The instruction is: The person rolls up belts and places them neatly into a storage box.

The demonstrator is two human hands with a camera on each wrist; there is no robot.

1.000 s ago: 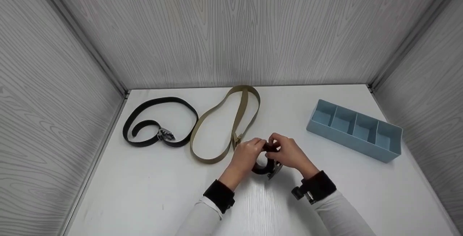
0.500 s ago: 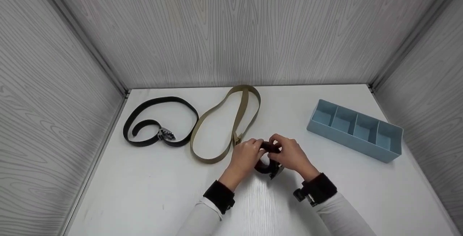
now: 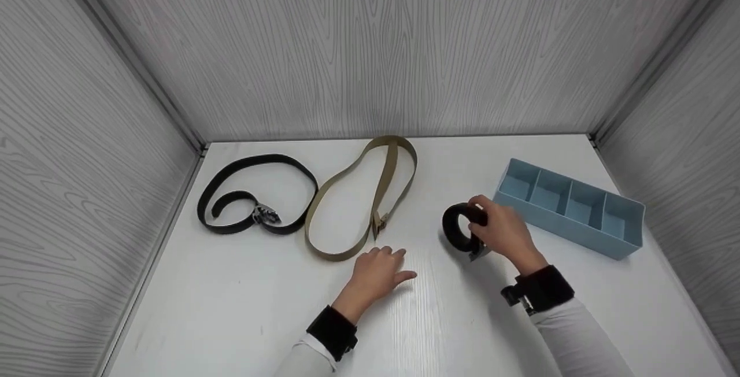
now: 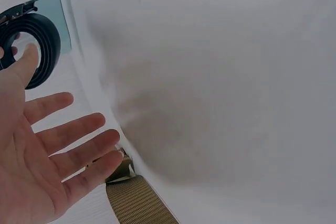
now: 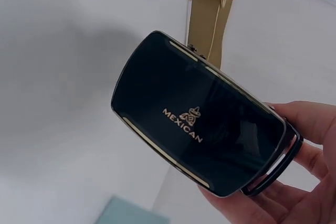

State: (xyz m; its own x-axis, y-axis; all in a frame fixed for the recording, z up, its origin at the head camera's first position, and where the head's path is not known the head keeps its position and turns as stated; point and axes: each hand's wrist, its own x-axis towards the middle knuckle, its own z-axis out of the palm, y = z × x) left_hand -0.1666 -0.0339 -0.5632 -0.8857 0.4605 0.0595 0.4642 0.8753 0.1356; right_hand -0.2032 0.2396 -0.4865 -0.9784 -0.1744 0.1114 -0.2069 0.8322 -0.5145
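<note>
My right hand (image 3: 504, 232) grips a coiled black belt (image 3: 452, 229) by its side, held up near the left end of the blue box. In the right wrist view the belt's dark glossy buckle (image 5: 210, 129) faces the camera, with "MEXICAN" and a small gold figure on it. My left hand (image 3: 374, 276) is apart from it, fingers spread and holding nothing. Just beyond its fingertips lies a tan woven belt (image 3: 384, 177), loosely looped on the table. The tan belt's buckle (image 4: 125, 170) shows behind the left fingers in the left wrist view.
A second black belt (image 3: 260, 159) lies in an open loop at the left, its silver buckle (image 3: 265, 214) inward, its edge against the tan belt. A blue box (image 3: 561, 229) with several compartments stands at the right. Grey wood-grain walls (image 3: 370, 47) enclose the white table (image 3: 219, 307).
My left hand has let go of the coiled belt and drawn back toward the front left with its fingers spread. My right hand has carried the belt rightward toward the blue box.
</note>
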